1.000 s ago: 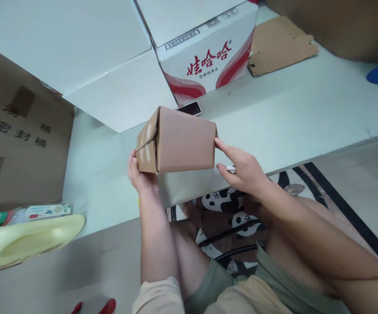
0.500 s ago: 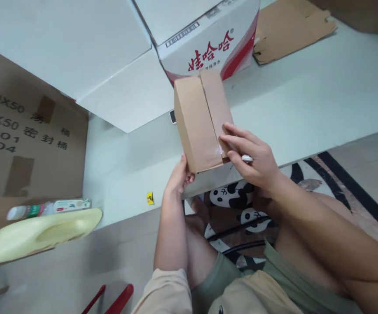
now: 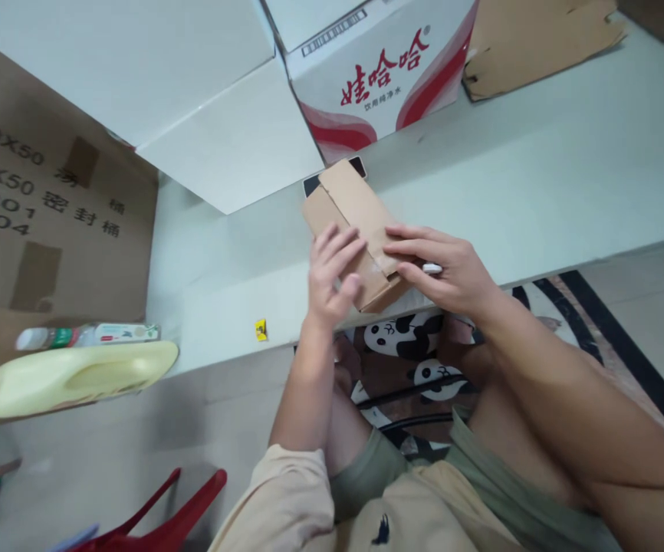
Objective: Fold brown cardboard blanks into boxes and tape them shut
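A small brown cardboard box (image 3: 360, 201) lies at the table's front edge, its lid seam facing up and a shiny strip of clear tape near the front end. My left hand (image 3: 333, 280) is over the box's left side, fingers spread and slightly blurred; whether they touch the box I cannot tell. On the right side of the lid rest the fingertips of my right hand (image 3: 447, 268). A small white object (image 3: 432, 268) is tucked in that hand and pokes out between the fingers; most of it is hidden. Behind the box, a dark phone-like device (image 3: 358, 167) is partly covered.
White cartons (image 3: 386, 84) with red lettering stand at the back. A large brown carton (image 3: 107, 268) is on the left, near a plastic bottle (image 3: 82, 336) and a pale yellow container (image 3: 90, 376). Also there are a yellow wrapper (image 3: 261, 330), flat cardboard (image 3: 539, 46) and a red chair (image 3: 176, 510).
The box has come down from a raised, tilted hold onto the table edge, uncovering more of the dark device. My left hand has left its lower corner and moved up over its left side.
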The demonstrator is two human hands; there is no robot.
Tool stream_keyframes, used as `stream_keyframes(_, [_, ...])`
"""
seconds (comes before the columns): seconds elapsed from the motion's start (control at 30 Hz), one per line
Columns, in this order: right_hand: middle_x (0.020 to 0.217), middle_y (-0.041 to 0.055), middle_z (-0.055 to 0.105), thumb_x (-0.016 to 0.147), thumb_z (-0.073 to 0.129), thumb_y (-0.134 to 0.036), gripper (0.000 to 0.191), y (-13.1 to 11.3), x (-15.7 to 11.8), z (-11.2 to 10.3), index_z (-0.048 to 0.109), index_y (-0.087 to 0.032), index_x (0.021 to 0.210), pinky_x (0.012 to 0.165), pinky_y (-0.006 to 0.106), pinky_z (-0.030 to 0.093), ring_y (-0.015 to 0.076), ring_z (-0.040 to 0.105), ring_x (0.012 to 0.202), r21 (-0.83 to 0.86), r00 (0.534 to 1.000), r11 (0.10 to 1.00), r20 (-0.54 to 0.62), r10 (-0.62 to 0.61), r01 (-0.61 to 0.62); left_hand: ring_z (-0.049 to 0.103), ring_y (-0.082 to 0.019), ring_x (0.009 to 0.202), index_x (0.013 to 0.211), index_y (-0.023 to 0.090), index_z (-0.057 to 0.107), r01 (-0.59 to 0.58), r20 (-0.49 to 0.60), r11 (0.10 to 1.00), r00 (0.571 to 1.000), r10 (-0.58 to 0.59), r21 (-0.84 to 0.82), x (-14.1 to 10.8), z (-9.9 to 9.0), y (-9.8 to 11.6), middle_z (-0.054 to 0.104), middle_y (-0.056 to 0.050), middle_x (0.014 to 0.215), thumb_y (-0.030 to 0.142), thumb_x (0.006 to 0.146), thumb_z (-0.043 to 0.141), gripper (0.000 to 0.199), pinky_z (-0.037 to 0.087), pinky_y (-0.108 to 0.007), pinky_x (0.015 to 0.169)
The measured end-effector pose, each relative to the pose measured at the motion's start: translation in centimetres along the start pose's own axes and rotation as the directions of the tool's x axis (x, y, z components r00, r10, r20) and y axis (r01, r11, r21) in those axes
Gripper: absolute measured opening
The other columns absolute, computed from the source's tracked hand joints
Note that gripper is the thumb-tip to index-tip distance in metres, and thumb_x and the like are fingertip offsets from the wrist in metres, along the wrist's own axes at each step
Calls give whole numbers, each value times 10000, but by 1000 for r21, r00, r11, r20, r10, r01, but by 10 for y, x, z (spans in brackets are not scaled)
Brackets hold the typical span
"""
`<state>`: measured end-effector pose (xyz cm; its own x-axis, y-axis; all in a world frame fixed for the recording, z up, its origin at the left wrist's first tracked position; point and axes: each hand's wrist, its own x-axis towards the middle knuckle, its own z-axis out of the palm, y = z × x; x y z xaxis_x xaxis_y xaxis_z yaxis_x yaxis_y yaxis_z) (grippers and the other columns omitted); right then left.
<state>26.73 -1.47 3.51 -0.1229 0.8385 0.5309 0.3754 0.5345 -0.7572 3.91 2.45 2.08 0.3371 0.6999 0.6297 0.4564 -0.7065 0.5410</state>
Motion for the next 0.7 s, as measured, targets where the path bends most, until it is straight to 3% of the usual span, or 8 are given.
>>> stream_keyframes(0.1, [1056, 70, 778, 903, 623, -311, 149, -9, 6, -14, 750, -239, 872, 909, 447, 620, 252, 754, 1004, -8, 970, 998, -235, 57, -60, 547, -276, 1342, 1219, 218, 722, -31, -33, 996, 999, 34, 86, 3, 18, 17, 694, -106, 1305, 542, 1008, 311, 564, 368, -489, 1191])
stream_keyframes(0.13, [889, 59, 760, 923, 591, -312, 202, -14, 9, -21, 704, -231, 776, 788, 420, 628, 230, 754, 849, 31, 906, 997, -416, 79, -73, 552, -275, 1325, 1212, 208, 730, -10, -79, 993, 997, 20, 121, 3, 26, 22, 698, -108, 1288, 504, 1017, 294, 562, 383, -482, 1180])
stream_keyframes(0.2, [585, 9, 567, 968, 499, -320, 350, -26, 17, -39, 551, -229, 633, 531, 324, 535, 153, 611, 535, 205, 669, 979, -724, 166, -21, 541, -282, 1315, 1210, 196, 740, 39, -143, 981, 990, -11, 189, 4, 41, 34, 695, -109, 1279, 451, 1018, 301, 543, 396, -479, 1170])
stream_keyframes(0.23, [508, -23, 430, 982, 459, -329, 390, -33, 21, -47, 465, -241, 602, 444, 285, 450, 118, 490, 435, 300, 570, 953, -791, 221, 47, 530, -288, 1320, 1221, 190, 739, 64, -165, 974, 986, -27, 218, 4, 48, 40, 688, -111, 1289, 432, 1015, 312, 532, 390, -480, 1174])
stream_keyframes(0.27, [481, -48, 307, 991, 431, -343, 414, -40, 23, -53, 385, -255, 589, 392, 259, 371, 93, 376, 383, 374, 527, 920, -809, 259, 122, 520, -292, 1327, 1235, 185, 734, 84, -183, 967, 982, -40, 240, 4, 54, 46, 681, -114, 1301, 413, 1012, 320, 523, 382, -482, 1180])
stream_keyframes(0.37, [500, -68, 130, 1014, 395, -433, 481, -55, 22, -62, 224, -261, 599, 363, 235, 309, 73, 221, 358, 413, 636, 885, -746, 195, 214, 491, -301, 1346, 1274, 155, 714, 112, -184, 958, 981, -64, 264, 4, 65, 60, 666, -131, 1327, 369, 1000, 348, 505, 360, -481, 1194])
stream_keyframes(0.53, [513, -28, 218, 976, 132, -732, 625, -55, 6, -45, 327, -266, 607, 481, 349, 491, 141, 386, 417, 97, 837, 995, -544, 60, -8, 476, -309, 1347, 1299, 159, 696, 132, -175, 965, 980, -93, 228, 2, 69, 64, 649, -138, 1349, 387, 993, 359, 509, 314, -502, 1215])
stream_keyframes(0.7, [464, -34, 186, 985, 244, -698, 609, -55, 10, -21, 239, -266, 557, 420, 341, 403, 137, 316, 373, 166, 821, 973, -569, -36, 158, 452, -320, 1362, 1298, 163, 695, 131, -195, 969, 977, -90, 209, 1, 70, 64, 642, -139, 1352, 403, 989, 356, 518, 321, -505, 1202])
